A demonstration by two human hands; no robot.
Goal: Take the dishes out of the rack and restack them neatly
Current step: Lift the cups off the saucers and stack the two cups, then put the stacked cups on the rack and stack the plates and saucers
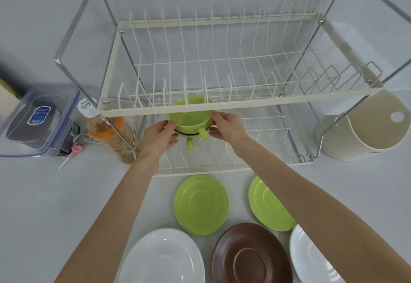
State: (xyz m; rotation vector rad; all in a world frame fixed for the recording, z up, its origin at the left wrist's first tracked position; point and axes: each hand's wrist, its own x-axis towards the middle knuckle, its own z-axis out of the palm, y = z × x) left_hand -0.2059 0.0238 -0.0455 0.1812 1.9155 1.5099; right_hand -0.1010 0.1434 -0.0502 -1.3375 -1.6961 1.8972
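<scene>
Both hands, left (pixel 160 135) and right (pixel 225 126), grip stacked lime-green ceramic cups (pixel 189 120) inside the white wire dish rack (pixel 224 102)'s lower tier. Left of them, a plastic bottle (pixel 106 131) holds orange liquid; its label is unreadable.

Your left hand (pixel 159 134) & right hand (pixel 223 127) grip stacked green cups (pixel 189 119) in rack (pixel 233 105) lower tier. Five saucers on table (pixel 66 193): two green, two white, one brown (pixel 250 256).
</scene>
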